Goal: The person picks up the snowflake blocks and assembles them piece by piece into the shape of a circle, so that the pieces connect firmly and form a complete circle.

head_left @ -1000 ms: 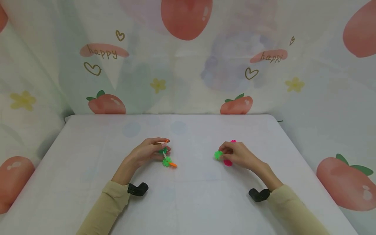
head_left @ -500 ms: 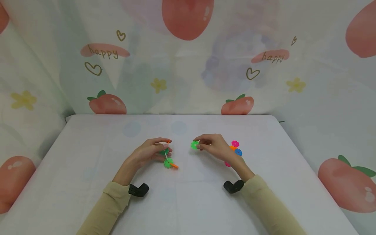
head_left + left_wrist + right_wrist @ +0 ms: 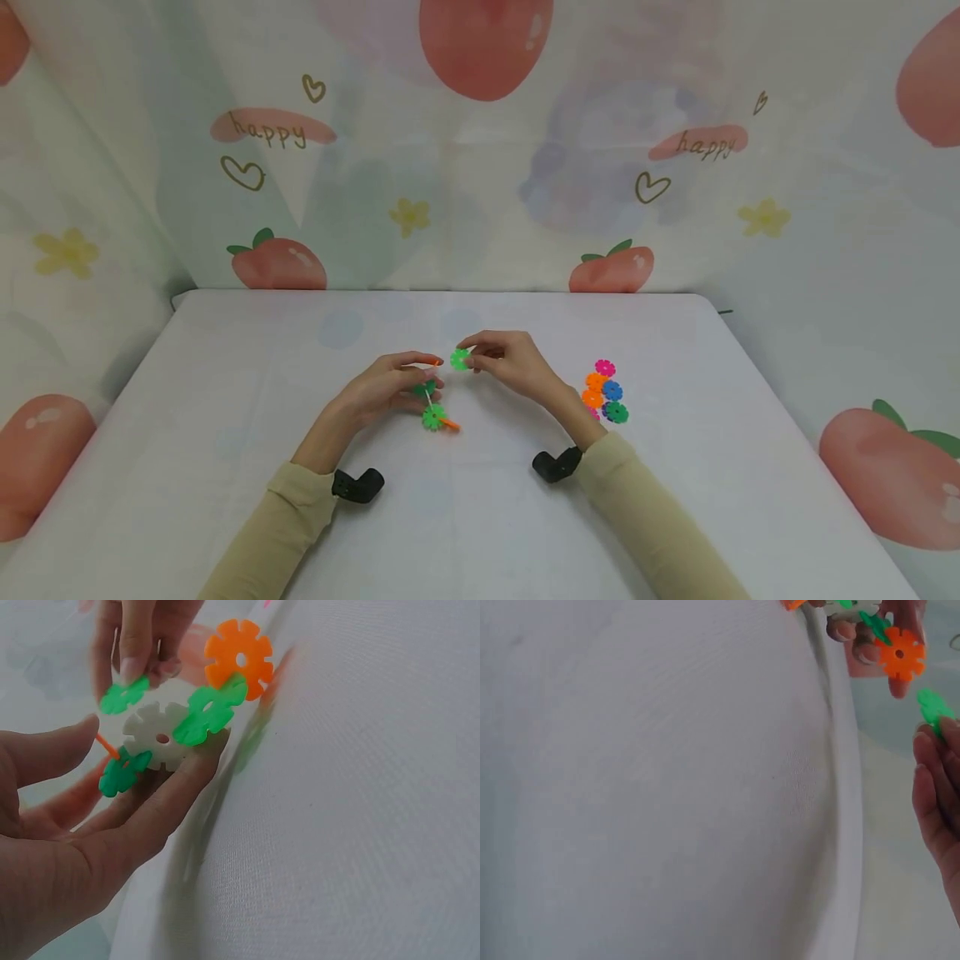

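In the head view my left hand [image 3: 386, 383] holds a chain of interlocked, notched snowflake discs above the table. The left wrist view shows its links: an orange disc [image 3: 219, 666] at the far end, a light green disc [image 3: 196, 724], a white disc [image 3: 150, 727], a dark green disc [image 3: 116, 778], and an orange disc [image 3: 108, 745] seen edge-on by the thumb. The fingers support the chain from below. My right hand [image 3: 517, 362] pinches a loose light green disc [image 3: 459, 359] between thumb and fingers. This disc is close to the left fingertips, apart from the chain.
Right of centre on the white table [image 3: 480, 517] lies a loose group of discs, among them a pink disc [image 3: 605, 367], an orange disc [image 3: 596, 382], a blue disc [image 3: 612, 391] and a dark green disc [image 3: 617, 412]. A patterned cloth [image 3: 480, 183] hangs behind the table.
My right hand has carried the light green disc left from the loose group to beside the left hand, uncovering the discs there. The left hand with its chain has hardly moved.
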Demonstrator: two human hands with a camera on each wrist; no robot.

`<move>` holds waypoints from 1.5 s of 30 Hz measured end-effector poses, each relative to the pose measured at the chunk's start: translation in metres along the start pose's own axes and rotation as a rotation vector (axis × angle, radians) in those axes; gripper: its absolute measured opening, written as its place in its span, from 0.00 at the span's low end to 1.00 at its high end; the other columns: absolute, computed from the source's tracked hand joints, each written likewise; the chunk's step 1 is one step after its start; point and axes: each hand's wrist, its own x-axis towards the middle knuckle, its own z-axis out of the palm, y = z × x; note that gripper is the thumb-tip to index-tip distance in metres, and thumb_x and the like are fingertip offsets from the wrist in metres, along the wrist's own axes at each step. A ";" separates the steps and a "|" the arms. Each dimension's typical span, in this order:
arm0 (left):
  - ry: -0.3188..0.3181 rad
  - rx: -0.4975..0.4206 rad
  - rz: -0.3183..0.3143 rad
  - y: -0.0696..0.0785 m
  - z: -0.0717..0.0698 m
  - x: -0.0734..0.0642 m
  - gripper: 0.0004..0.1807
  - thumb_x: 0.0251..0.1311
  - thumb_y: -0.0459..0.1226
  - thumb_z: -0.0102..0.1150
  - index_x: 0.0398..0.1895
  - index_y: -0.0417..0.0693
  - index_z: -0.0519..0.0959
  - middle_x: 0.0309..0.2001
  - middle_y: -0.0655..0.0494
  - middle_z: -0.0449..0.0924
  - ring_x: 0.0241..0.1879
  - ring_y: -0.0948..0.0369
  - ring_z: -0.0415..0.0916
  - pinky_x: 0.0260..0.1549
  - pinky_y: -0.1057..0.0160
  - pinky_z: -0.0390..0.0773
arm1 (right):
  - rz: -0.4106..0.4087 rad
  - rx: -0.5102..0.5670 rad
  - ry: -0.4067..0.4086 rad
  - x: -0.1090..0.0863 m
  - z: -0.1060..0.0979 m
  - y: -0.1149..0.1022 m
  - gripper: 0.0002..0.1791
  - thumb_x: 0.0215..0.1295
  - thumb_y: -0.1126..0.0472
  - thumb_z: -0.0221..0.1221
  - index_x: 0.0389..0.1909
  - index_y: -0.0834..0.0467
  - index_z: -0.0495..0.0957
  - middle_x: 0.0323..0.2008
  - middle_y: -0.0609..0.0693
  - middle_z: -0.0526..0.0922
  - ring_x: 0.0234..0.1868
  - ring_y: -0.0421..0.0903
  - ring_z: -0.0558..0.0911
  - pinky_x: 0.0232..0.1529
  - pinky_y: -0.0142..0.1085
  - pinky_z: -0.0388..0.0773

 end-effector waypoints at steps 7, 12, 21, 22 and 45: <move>0.004 -0.002 -0.012 0.001 0.001 0.000 0.24 0.76 0.36 0.52 0.71 0.37 0.69 0.55 0.37 0.83 0.47 0.54 0.86 0.46 0.58 0.86 | -0.024 0.012 0.007 0.010 0.009 -0.006 0.12 0.70 0.65 0.64 0.52 0.55 0.87 0.37 0.49 0.89 0.37 0.55 0.88 0.41 0.36 0.83; 0.016 0.007 -0.022 0.000 0.000 0.001 0.24 0.76 0.36 0.52 0.71 0.37 0.69 0.53 0.38 0.84 0.47 0.54 0.86 0.46 0.57 0.87 | -0.033 0.024 0.016 0.012 0.014 -0.007 0.12 0.70 0.65 0.65 0.51 0.57 0.87 0.38 0.50 0.90 0.37 0.55 0.88 0.40 0.34 0.83; 0.033 0.008 -0.019 -0.002 0.000 0.000 0.24 0.76 0.35 0.52 0.71 0.37 0.70 0.52 0.39 0.85 0.45 0.55 0.86 0.43 0.59 0.87 | -0.027 0.068 0.051 0.013 0.020 -0.006 0.11 0.68 0.65 0.66 0.50 0.57 0.87 0.34 0.52 0.90 0.35 0.56 0.88 0.35 0.32 0.81; 0.033 0.006 -0.019 -0.002 -0.001 0.000 0.24 0.76 0.35 0.51 0.71 0.37 0.70 0.52 0.39 0.85 0.45 0.55 0.86 0.43 0.59 0.87 | -0.025 0.072 0.054 0.013 0.020 -0.006 0.11 0.68 0.65 0.66 0.50 0.57 0.87 0.34 0.52 0.90 0.35 0.56 0.88 0.35 0.32 0.81; 0.046 0.022 0.038 -0.006 0.008 0.006 0.20 0.75 0.31 0.53 0.66 0.31 0.73 0.44 0.39 0.86 0.38 0.58 0.85 0.37 0.59 0.87 | 0.071 0.070 -0.061 0.018 0.019 -0.005 0.12 0.69 0.64 0.65 0.52 0.57 0.88 0.42 0.53 0.91 0.37 0.52 0.90 0.37 0.32 0.82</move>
